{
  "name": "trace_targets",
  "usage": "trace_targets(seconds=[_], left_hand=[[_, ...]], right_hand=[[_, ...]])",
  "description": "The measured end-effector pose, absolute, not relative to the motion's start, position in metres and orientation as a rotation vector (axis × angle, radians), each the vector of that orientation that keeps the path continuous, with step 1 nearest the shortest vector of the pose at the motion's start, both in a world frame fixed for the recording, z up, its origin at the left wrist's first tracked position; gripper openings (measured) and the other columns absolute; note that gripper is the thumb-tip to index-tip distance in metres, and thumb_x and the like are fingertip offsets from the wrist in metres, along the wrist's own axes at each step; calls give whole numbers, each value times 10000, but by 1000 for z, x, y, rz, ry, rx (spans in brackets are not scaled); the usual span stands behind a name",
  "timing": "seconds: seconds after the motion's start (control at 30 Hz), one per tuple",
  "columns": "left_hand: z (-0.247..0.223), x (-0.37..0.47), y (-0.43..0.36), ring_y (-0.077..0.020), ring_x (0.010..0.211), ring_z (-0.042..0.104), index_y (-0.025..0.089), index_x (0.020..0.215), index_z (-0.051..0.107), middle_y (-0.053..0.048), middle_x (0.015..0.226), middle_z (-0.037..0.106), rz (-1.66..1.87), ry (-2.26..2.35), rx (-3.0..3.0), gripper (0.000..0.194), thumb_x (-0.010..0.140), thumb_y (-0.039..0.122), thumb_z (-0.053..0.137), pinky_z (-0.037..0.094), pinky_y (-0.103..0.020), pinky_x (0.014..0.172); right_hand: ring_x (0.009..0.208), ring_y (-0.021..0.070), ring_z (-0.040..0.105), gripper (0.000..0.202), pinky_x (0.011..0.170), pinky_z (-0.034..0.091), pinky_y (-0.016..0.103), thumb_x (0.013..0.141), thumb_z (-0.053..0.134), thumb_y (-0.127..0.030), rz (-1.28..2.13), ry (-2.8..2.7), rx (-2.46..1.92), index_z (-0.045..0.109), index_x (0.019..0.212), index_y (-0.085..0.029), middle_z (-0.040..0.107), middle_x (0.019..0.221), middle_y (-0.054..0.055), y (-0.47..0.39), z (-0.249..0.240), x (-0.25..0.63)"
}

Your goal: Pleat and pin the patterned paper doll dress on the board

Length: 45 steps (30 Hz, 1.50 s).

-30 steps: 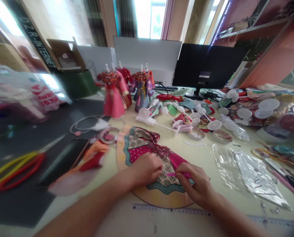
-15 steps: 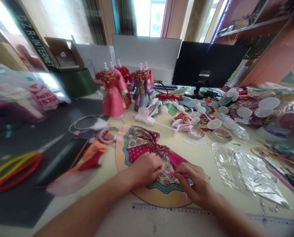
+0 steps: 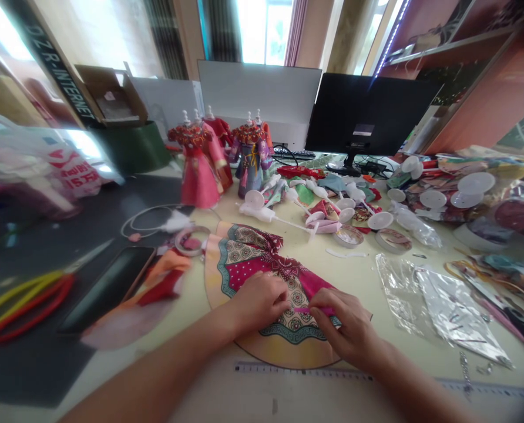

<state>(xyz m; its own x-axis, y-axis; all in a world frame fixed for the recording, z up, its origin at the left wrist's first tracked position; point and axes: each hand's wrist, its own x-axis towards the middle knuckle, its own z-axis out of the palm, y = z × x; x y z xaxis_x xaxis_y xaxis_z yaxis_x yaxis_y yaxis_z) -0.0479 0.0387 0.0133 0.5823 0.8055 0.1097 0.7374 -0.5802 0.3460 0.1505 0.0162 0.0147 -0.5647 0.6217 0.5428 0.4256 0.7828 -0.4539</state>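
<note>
A doll-sized skirt piece (image 3: pixel 244 276) lies fanned out on the table, patterned in magenta, cream and teal with a broad yellow-gold border. Its dark red gathered part is uppermost. My left hand (image 3: pixel 262 299) rests on the middle of the fabric with its fingers curled together; what they pinch, if anything, is hidden. To the right, my right hand (image 3: pixel 348 317) is closed over the skirt's right side, holding a thin magenta strip (image 3: pixel 301 309) between thumb and fingers. The strip's end points toward my left hand, and its exact kind is unclear.
A ruler (image 3: pixel 304 372) lies along the near side. At left are scissors (image 3: pixel 28 299), a phone (image 3: pixel 107 291) and a tape roll (image 3: pixel 191 241). Dressed doll stands (image 3: pixel 198 176), small garments (image 3: pixel 306 194) and monitors (image 3: pixel 372 117) stand behind; plastic bags (image 3: pixel 456 311) lie right.
The whole view has shifted slightly. Both hands keep nearly the same place and pose over the skirt piece, and the magenta strip stays in my right hand.
</note>
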Motion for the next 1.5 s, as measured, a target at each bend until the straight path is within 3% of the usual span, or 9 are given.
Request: trace_targets(seconds=[0.53,0.73,0.97,1.2,1.5], left_hand=[[14,-46,37,-163,673,507,167,653,546,-2,667,587,365,1321,2489,133,771,227,550,342,-282,624],[15,-46,38,-159,686,514,167,648,551,-7,680,600,349,1333,2470,213,828,259,486,343,-278,636],[14,-45,37,-166,670,511,177,663,532,-10,684,584,390,1312,2458,181,822,251,485,328,-262,603],[8,-44,42,-175,666,525,184,649,512,-7,671,582,325,1339,2436,243,843,306,431,342,-270,611],[-13,-54,51,-198,709,599,213,713,586,-22,740,645,389,1308,2508,233,841,329,430,440,-286,645]], right_hand=[[580,126,451,66,542,350,255,856,438,-133,377,-2241,-728,478,849,-185,503,654,4,16,17,153],[583,125,476,99,540,373,259,833,442,-101,378,-2128,-667,478,839,-193,528,670,9,16,21,156],[596,126,496,62,570,405,264,857,436,-160,215,-2107,-751,489,866,-191,534,659,9,12,20,157],[550,118,470,180,547,398,246,891,343,-211,11,-2205,-697,493,983,-175,546,636,2,17,26,155],[506,114,430,281,531,384,243,795,339,-141,-198,-2239,-670,491,1030,-150,483,579,-29,15,25,157]])
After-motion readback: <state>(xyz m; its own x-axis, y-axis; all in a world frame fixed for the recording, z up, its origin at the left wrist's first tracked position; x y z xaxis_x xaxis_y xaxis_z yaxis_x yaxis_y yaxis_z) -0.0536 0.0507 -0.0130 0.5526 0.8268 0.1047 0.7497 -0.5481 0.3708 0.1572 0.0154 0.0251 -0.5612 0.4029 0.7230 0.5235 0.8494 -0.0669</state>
